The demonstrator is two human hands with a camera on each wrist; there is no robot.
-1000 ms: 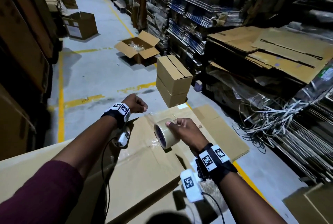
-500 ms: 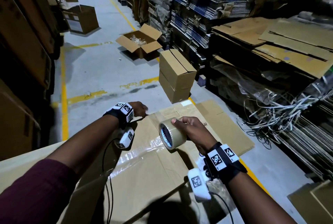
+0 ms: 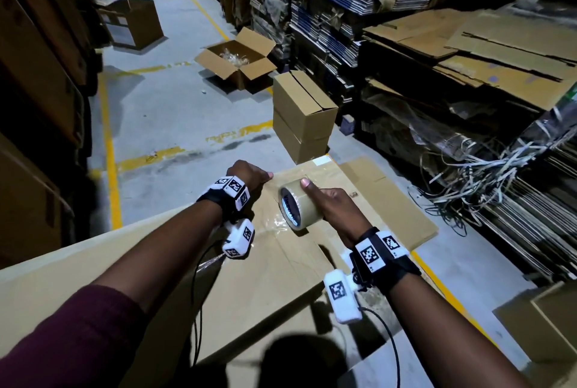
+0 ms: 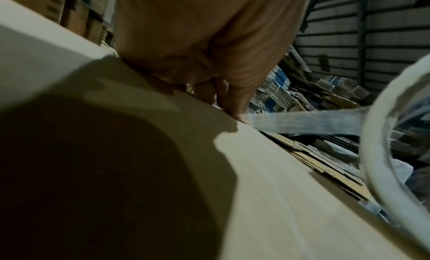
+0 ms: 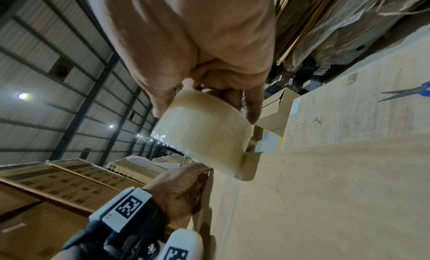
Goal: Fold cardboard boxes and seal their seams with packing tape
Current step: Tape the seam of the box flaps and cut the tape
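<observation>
Tape roll point(image 3: 300, 207) is gripped around its rim by the right hand point(image 3: 333, 210), just above the flat cardboard point(image 3: 281, 275). A taut strip point(image 4: 302, 123) runs from it to the left hand point(image 3: 249, 175), whose fingertips point(image 4: 232, 106) pin the end at the cardboard's edge. The roll looks light, smooth and rigid, best held by rim or core; the film is thin, glossy and likely to wrinkle. The cardboard is matte, stiff and bends along its creases.
</observation>
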